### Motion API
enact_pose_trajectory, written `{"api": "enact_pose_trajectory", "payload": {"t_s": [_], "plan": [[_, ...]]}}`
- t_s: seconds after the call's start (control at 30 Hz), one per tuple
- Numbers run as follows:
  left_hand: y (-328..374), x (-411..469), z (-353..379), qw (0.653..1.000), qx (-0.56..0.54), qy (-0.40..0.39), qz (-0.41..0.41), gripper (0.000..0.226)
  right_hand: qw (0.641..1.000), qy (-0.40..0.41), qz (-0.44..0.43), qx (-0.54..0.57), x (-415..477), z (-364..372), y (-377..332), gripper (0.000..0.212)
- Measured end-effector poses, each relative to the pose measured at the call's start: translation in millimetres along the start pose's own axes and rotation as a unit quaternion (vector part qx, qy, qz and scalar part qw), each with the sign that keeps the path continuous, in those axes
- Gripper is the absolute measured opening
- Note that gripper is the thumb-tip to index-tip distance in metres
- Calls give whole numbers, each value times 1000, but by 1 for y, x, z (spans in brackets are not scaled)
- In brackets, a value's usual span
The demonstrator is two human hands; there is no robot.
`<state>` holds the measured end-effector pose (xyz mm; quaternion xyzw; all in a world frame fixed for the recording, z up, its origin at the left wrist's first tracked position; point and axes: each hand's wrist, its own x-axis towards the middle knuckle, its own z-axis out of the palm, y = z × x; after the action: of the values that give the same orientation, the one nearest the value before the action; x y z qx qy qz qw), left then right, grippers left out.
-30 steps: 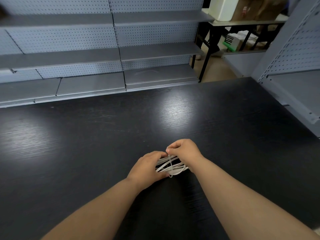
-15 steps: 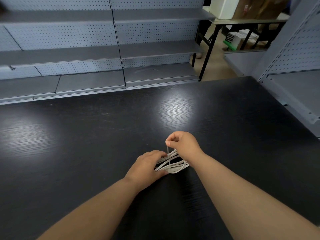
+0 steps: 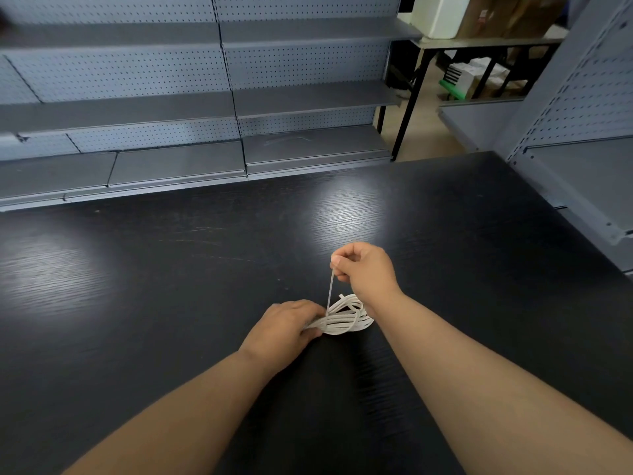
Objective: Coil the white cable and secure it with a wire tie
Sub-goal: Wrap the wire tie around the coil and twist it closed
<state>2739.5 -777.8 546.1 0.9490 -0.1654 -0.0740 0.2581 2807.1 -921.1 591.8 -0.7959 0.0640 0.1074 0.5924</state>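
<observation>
White wire tie (image 3: pixel 331 289), pinched by the right hand (image 3: pixel 366 272), now pulled higher; left hand (image 3: pixel 284 329) still grips the coiled cable (image 3: pixel 346 320).

Head-worn camera looks forward and down onto the table (image 3: pixel 164 289).

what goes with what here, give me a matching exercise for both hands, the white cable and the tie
1 left hand
2 right hand
3 coiled white cable
4 thin white wire tie

a stretched taut upward
b lying bundled on the black wooden table
c pinches the tie's top end
d holds the bundle's left end

Pairs: 1-d, 2-c, 3-b, 4-a
</observation>
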Motion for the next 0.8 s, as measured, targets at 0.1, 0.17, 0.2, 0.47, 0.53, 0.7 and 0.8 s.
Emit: {"api": "enact_pose_trajectory", "payload": {"t_s": [0.1, 0.17, 0.2, 0.47, 0.53, 0.7, 0.8], "plan": [[-3, 4, -5, 999, 31, -7, 11, 25, 1000, 10, 5, 3, 1, 0, 1, 27], [-1, 5, -5, 999, 48, -10, 3, 24, 1000, 9, 15, 8, 3, 0, 2, 26], [0, 4, -4, 999, 49, -6, -5, 25, 1000, 8, 20, 8, 4, 1, 2, 26], [0, 3, 4, 994, -52, 25, -91, 22, 999, -2, 35, 10, 7, -2, 1, 26], [0, 3, 5, 993, -60, 31, -100, 20, 999, 1, 34, 10, 6, -2, 1, 26], [-3, 3, 6, 995, -54, 39, -78, 19, 999, 14, 30, 30, 4, 3, -1, 26], [-4, 3, 7, 996, -52, 40, -67, 19, 999, 25, 35, 31, 6, 4, -2, 27]]}}
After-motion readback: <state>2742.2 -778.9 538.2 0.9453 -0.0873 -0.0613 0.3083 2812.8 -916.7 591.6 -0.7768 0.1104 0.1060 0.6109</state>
